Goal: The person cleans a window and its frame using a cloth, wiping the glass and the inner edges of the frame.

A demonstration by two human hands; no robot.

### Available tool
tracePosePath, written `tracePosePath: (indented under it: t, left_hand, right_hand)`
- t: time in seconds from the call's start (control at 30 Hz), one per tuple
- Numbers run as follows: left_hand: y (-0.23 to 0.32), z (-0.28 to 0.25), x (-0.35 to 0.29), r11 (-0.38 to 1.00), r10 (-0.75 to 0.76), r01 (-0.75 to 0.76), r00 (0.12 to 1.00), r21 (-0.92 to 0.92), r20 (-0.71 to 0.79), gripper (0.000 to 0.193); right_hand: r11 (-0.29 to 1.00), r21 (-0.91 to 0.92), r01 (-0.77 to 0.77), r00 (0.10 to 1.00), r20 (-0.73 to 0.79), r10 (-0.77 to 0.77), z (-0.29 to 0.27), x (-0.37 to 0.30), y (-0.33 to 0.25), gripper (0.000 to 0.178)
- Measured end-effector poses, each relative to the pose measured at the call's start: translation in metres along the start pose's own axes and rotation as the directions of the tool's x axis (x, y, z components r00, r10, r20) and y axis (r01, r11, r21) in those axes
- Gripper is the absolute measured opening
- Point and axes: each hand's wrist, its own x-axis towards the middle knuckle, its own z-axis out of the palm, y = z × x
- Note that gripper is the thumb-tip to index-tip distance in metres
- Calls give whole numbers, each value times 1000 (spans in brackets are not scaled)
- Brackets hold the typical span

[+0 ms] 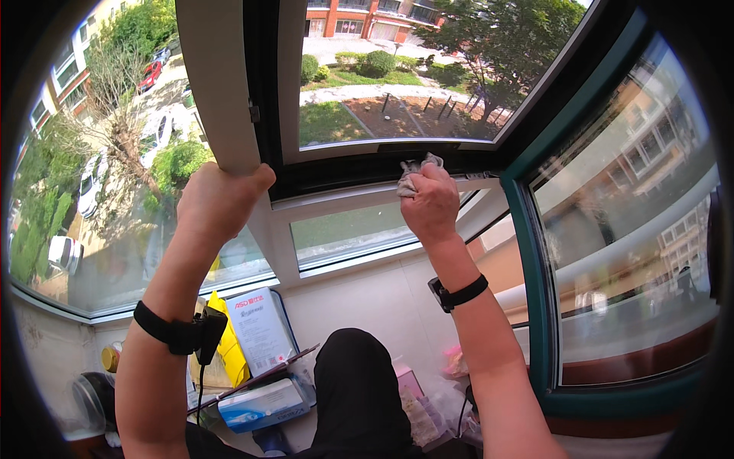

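Observation:
My right hand point(430, 203) is closed around a crumpled grey-white cloth point(410, 177). It presses the cloth to the dark lower channel of the window frame point(344, 177), near the right corner of the opening. My left hand point(222, 200) is wrapped round the lower end of a pale upright window post point(218, 92), left of that opening; its fingertips are mostly hidden behind the post. A small metal catch point(254, 112) sits on the dark edge of the frame above this hand.
A green-framed window sash point(531, 306) stands swung inward on the right. Below the windows lie a white box point(262, 329), a yellow packet point(228, 344), a blue-and-white box point(264, 405) and a clear container point(88, 405). My dark-clothed knee point(355, 382) rises between my arms.

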Motion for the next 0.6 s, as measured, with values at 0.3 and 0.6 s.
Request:
tracePosePath:
  t: [0.3,0.6]
  left_hand:
    - [24,-10,-13,997,13,-9,998,-71,61,45]
    - [27,3,-16,989,-61,62,998,-134,14,44]
  right_hand:
    - [907,417,59,996,37,-82,31,13,-177,7]
    - [946,-212,-246,964,44,261,-13,-5,104,14]
